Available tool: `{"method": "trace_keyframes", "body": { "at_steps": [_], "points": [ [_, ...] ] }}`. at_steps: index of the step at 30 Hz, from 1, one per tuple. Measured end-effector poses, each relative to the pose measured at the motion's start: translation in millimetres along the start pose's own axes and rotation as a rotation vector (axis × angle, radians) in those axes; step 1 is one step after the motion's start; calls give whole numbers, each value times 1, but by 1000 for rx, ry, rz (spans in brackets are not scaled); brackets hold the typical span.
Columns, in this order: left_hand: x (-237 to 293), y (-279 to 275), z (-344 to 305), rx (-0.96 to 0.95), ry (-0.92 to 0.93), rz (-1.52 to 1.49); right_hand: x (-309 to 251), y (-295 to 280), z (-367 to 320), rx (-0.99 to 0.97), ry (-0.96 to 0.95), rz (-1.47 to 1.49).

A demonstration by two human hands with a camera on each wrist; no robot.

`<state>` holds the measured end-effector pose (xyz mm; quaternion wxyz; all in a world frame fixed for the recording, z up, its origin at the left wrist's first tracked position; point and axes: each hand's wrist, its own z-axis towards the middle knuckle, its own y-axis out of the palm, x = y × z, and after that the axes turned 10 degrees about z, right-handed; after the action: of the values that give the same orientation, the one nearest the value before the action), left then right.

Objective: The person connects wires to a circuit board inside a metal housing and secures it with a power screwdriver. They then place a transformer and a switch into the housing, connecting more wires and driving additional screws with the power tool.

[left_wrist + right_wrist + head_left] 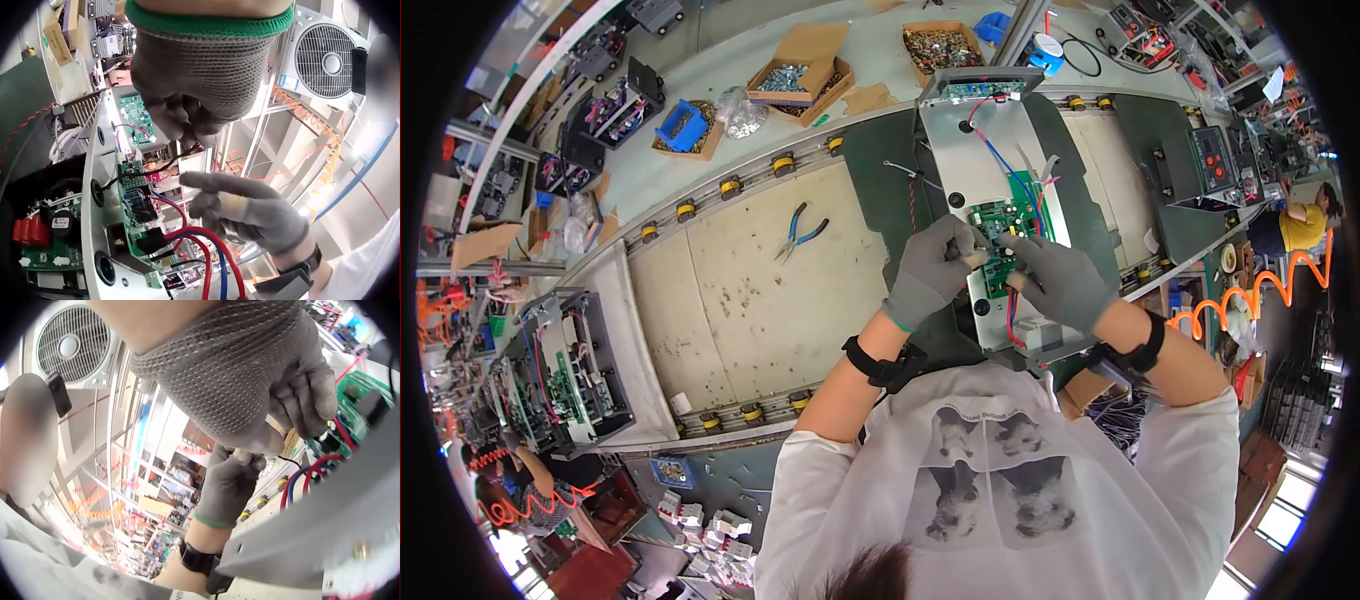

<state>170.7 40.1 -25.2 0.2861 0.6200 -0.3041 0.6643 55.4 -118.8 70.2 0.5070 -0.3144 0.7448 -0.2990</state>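
Left hand (935,265) is curled up, fingertips (187,134) bunched together; right hand (1062,282) is held just beside those, index finger (206,181) pretty much straight, forearms (825,406) angled in behind.

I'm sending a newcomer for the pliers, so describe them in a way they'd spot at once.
In the head view, find the pale work surface between rows of yellow-and-black rollers, left of the gloved left hand. The pliers lie there, near the dark green mat. Spread blue-and-black handles set them apart from the dark specks nearby.
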Motion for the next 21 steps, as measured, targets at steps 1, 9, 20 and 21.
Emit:
{"method": "trace_keyframes", "body": {
  "at_steps": [1,9,20,21],
  "points": [
    [-4,1,-2,0,-45,33,0,2,13,-69,-64,-51],
    [-92,11,-38,319,-198,-163,18,11,78,-252,-72,60],
    [-107,26,-19,115,-319,1,14,4,63,-264,196,5],
    [-107,24,-16,54,-296,-10,20,0,59,-173,110,28]
  ]
}}
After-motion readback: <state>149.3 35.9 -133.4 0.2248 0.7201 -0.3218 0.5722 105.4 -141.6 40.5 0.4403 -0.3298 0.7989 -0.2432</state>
